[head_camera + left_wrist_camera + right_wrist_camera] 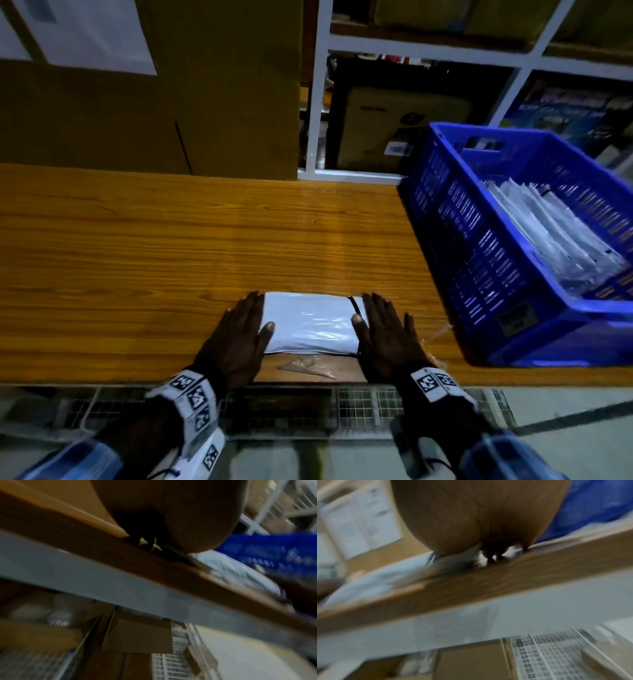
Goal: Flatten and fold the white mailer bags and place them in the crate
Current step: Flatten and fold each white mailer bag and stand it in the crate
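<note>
I am looking down at a folded white mailer bag (310, 323) lying near the front edge of the wooden table (137, 246). My left hand (239, 337) is lying flat with fingers straight on the bag's left end, thumb resting on the plastic; my right hand (385, 334) is pressing flat on the right end the same way, thumb on the bag, the outer fingers spreading onto the tabletop. Neither hand is curling round anything. A dark strip (353, 304) is showing at the bag's right end, just by my right index finger.

The blue slotted crate (479, 246) is sitting at the table's right end, near my right hand but apart from it, and already holding a leaning stack of folded mailer bags (551, 236). To the left and behind the bag the tabletop is running wide and bare up to a large cardboard box (205, 102). A scrap of clear film (305, 365) is lying at the table's front edge, just below the bag.

A label (517, 317) on the crate's near wall is too blurred for me to read. The marker cuffs (195, 394) on my wrists are showing black-and-white codes only. Both wrist views are blurring heavily, showing palm, table edge and a sliver of the white bag (236, 573).
</note>
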